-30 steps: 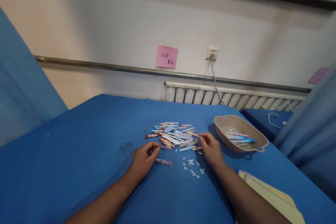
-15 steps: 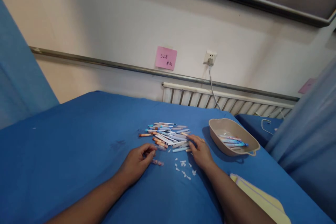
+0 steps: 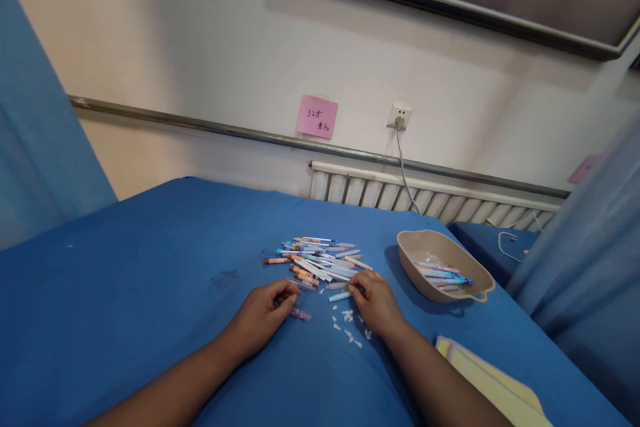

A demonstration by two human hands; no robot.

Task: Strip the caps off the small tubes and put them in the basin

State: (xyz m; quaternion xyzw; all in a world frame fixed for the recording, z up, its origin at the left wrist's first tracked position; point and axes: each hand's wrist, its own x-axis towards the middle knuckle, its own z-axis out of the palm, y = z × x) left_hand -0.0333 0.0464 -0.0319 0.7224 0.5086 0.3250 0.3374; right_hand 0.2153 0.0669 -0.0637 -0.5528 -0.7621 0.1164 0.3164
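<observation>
Pens and pen parts lie in a loose pile (image 3: 320,259) on the blue-covered table (image 3: 150,293). Left of the small white tips (image 3: 349,315), my left hand (image 3: 265,310) is closed on a clear pen barrel with a reddish print (image 3: 301,314); its other end is hidden under the fingers. My right hand (image 3: 376,301) rests at the pile's near right edge. Its thumb and fingers close on the right end of a light blue pen piece (image 3: 339,296), which points left. Several white tips lie scattered between my hands.
A beige basin (image 3: 411,248) with several pens inside stands at the right. Nearer to me lies a folded yellow cloth (image 3: 493,380), beside my right forearm. Behind the table are a radiator (image 3: 360,188) and a plugged-in cable (image 3: 404,167). Blue curtains (image 3: 590,233) hang at both sides.
My right hand's fingers have drawn in from the pile and closed on the light blue pen piece, pulling it slightly toward me. The left hand keeps its hold almost unmoved.
</observation>
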